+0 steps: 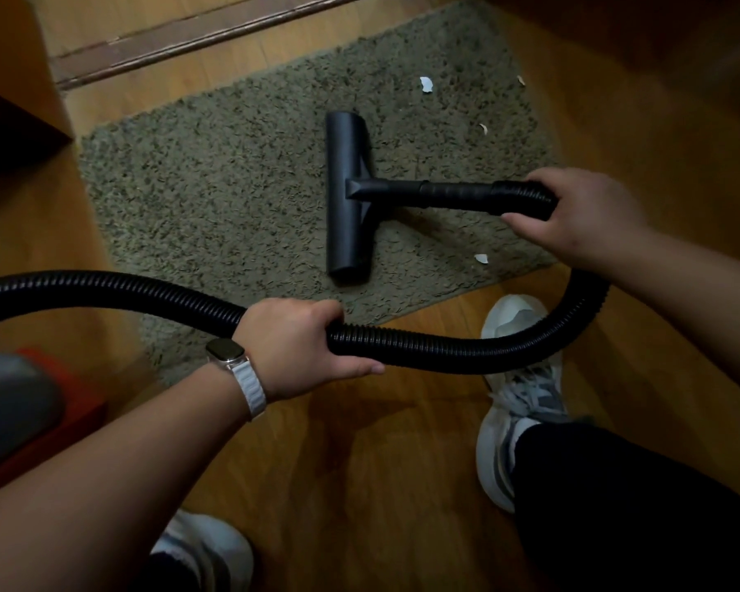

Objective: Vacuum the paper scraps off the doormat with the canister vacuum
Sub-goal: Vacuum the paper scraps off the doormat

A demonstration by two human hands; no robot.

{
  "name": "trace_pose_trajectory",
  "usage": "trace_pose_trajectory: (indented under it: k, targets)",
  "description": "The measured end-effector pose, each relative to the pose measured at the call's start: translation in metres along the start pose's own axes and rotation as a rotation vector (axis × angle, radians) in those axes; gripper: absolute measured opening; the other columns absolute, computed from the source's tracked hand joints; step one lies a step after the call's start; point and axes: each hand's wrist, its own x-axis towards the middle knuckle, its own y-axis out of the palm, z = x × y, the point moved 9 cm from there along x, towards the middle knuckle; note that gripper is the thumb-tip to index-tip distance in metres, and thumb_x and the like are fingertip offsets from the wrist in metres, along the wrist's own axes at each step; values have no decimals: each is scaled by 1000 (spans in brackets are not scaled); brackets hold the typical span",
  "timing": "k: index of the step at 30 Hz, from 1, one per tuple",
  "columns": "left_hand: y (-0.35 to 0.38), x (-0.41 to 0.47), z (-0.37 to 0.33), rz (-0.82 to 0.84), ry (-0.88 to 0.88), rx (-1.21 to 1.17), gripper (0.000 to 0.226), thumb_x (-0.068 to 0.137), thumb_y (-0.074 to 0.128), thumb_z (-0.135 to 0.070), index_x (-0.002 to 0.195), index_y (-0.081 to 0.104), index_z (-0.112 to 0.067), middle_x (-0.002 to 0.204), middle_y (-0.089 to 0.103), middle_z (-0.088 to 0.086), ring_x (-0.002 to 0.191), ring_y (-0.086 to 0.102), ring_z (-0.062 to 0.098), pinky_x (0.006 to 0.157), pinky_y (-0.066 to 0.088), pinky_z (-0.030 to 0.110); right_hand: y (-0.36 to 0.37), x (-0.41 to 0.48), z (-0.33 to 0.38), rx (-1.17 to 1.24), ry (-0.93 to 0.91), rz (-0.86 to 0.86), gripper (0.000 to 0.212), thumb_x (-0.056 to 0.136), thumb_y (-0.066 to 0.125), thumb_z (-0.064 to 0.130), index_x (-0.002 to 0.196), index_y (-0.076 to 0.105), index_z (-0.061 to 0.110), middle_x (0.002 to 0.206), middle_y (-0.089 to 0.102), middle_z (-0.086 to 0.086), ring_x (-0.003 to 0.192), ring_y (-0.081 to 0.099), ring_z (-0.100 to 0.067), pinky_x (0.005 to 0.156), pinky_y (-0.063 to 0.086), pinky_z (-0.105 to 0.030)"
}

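Note:
A grey-green shaggy doormat (231, 190) lies on the wooden floor. The black T-shaped floor nozzle (348, 198) rests flat on the mat's middle. Its short tube runs right into the ribbed black hose (445, 350). My right hand (582, 220) grips the hose end where it joins the tube. My left hand (300, 343) is closed around the hose lower down, a white-strapped watch on the wrist. Several white paper scraps lie on the mat's right part: one (426, 84) far, one (482, 128) right of the nozzle, one (482, 258) near the front edge.
A red and grey canister vacuum (22, 416) sits at the lower left, partly cut off. My white shoes (518, 399) stand on the floor in front of the mat. A wooden threshold strip (197, 32) runs behind the mat. Dark furniture (5, 134) stands at the left.

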Motion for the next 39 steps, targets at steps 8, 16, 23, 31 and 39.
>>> trace_pose_trajectory:
  k: [8,16,23,31,39]
  targets:
    - [-4,8,-2,45,-37,-14,81,55,27,-100,79,56,-29,61,57,-11,59,60,13,52,45,26,-16,-30,-48,12,171,-77,32,89,66,43,115,65,25,89,61,0,83,57,-25,68,48,-38]
    - [2,3,2,46,-45,-15,82,55,26,-100,76,56,-27,57,55,-11,55,59,13,53,51,29,-1,0,-7,-19,34,-26,31,89,60,52,110,62,29,88,60,2,80,55,-22,60,40,-34]
    - [-3,4,11,16,-49,-23,82,55,27,-100,75,60,-27,54,51,-12,54,59,16,47,39,24,-4,19,16,-24,-29,-42,32,90,62,50,111,63,25,89,59,2,82,56,-22,63,42,-35]
    - [-4,12,6,-28,-34,-48,84,57,28,-99,75,62,-24,55,57,-8,53,60,18,45,42,25,-16,-8,-35,-6,131,-48,36,89,63,49,119,62,28,96,62,-1,89,57,-25,71,49,-40]
    - [-8,27,-19,-63,27,-6,82,61,30,-98,80,66,-27,67,63,-8,64,64,18,47,36,24,-26,-57,-72,27,174,-74,29,88,64,46,114,64,32,88,62,3,80,55,-20,64,44,-36]
